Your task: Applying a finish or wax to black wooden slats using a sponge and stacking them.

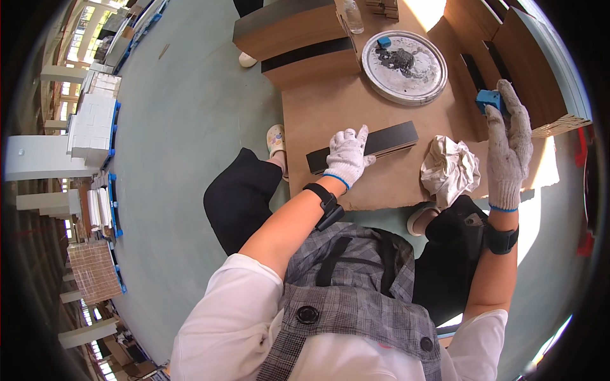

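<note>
My left hand (346, 157), in a white knit glove, lies over a stack of long brown strips with a black top (391, 138). Its fingers curl over the far side and the thumb sits by the near edge, gripping the stack against the brown board. Out to the right, my right hand (510, 143), in a smudged white glove, pinches a small blue block (487, 100), perhaps a sponge. A crumpled whitish cloth (450, 170) lies between my hands. Beyond them is a round white lid (438, 77) with dark smears and another blue piece (384, 42).
Stacked brown boards (305, 35) stand at the far left of the work surface (318, 108). More upright boards (534, 70) line the right side. A clear bottle (353, 16) is beside the lid. Loaded pallets (95, 127) line the far left, and another person's shoe (247, 60) shows beyond.
</note>
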### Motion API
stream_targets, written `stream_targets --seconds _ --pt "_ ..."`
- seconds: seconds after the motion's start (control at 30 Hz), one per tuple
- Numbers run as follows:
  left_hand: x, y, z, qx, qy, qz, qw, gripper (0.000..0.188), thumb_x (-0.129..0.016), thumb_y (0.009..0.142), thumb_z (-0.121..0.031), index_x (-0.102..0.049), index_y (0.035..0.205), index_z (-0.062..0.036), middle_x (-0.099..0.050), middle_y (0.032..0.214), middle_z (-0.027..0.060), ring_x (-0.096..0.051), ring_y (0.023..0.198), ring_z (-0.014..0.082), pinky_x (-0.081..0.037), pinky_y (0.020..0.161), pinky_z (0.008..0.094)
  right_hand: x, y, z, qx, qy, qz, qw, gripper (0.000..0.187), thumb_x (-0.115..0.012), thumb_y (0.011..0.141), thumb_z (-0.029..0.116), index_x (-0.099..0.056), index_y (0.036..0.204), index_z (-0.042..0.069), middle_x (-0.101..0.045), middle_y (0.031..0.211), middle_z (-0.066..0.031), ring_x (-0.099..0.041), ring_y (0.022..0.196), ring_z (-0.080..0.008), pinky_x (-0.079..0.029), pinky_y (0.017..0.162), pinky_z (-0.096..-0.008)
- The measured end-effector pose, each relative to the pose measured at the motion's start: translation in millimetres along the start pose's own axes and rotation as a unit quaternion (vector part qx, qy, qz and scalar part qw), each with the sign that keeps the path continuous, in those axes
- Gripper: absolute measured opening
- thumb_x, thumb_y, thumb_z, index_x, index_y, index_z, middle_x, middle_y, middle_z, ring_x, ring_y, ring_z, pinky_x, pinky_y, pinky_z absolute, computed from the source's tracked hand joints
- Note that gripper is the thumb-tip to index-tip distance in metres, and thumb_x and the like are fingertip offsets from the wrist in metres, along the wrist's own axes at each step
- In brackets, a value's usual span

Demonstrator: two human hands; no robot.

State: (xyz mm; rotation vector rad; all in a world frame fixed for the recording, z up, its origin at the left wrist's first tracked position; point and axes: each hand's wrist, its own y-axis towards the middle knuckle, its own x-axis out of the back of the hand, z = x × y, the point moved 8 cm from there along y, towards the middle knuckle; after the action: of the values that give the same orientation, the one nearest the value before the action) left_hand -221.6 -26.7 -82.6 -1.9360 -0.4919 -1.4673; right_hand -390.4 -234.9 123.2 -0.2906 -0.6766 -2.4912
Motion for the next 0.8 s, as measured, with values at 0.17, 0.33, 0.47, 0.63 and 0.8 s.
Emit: stream_targets --seconds 0.17,0.33,0.47,0.63,0.8 --pt "8.0 -1.9 4.3 -0.017 -0.021 -0.005 1.000 0.088 -0.068 0.075 -0.051 -0.033 0.144 -0.0083 -0.045 0.130 0.0174 -0.039 0.122 0.0353 -0.027 0.108 0.0468 -5.9 0.5 4.0 -0.003 0.006 0.006 1.000 0.039 -0.053 0.093 0.004 -0.050 0.132 0.002 -0.051 0.134 -0.0104 -0.047 0.125 -0.0194 -0.035 0.106 -0.0312" --pt "46.4 34.4 55.5 0.049 -0.065 -0.108 0.991 0.082 -0.057 0.086 -0.048 -0.023 0.146 -0.0040 -0.033 0.144 0.0226 -0.029 0.134 0.0388 -0.021 0.113 0.0464 -12.1 0.8 11.3 -0.011 0.007 0.007 1.000 0.039 -0.054 0.092 0.003 -0.051 0.130 0.002 -0.053 0.128 -0.0092 -0.051 0.118 -0.0178 -0.038 0.102 -0.0305" --pt "76.8 73.1 141.5 0.233 -0.147 -0.140 0.951 0.078 -0.056 0.088 -0.035 -0.017 0.148 -0.0037 -0.031 0.145 0.0239 -0.029 0.135 0.0385 -0.026 0.112 0.0424 -15.2 3.9 15.4 -0.008 -0.017 -0.003 1.000 0.039 -0.057 0.089 0.000 -0.055 0.128 0.003 -0.057 0.122 -0.0082 -0.054 0.111 -0.0172 -0.042 0.097 -0.0301" --pt "95.0 100.7 222.4 0.408 -0.248 -0.154 0.865 0.082 -0.059 0.085 -0.029 -0.014 0.148 -0.0051 -0.032 0.145 0.0245 -0.031 0.135 0.0397 -0.032 0.110 0.0454 -23.7 12.5 11.8 -0.024 -0.019 0.002 1.000 0.040 -0.057 0.087 -0.003 -0.055 0.127 0.002 -0.057 0.119 -0.0089 -0.054 0.111 -0.0181 -0.042 0.096 -0.0301" --pt "102.4 131.3 266.0 0.405 -0.231 -0.170 0.868 0.083 -0.059 0.082 -0.024 -0.014 0.149 -0.0064 -0.025 0.150 0.0218 -0.023 0.139 0.0389 -0.028 0.112 0.0449 -29.6 20.5 6.0 -0.050 -0.038 0.019 0.998 0.041 -0.058 0.084 -0.008 -0.056 0.124 0.001 -0.055 0.119 -0.0102 -0.053 0.113 -0.0205 -0.040 0.101 -0.0319"
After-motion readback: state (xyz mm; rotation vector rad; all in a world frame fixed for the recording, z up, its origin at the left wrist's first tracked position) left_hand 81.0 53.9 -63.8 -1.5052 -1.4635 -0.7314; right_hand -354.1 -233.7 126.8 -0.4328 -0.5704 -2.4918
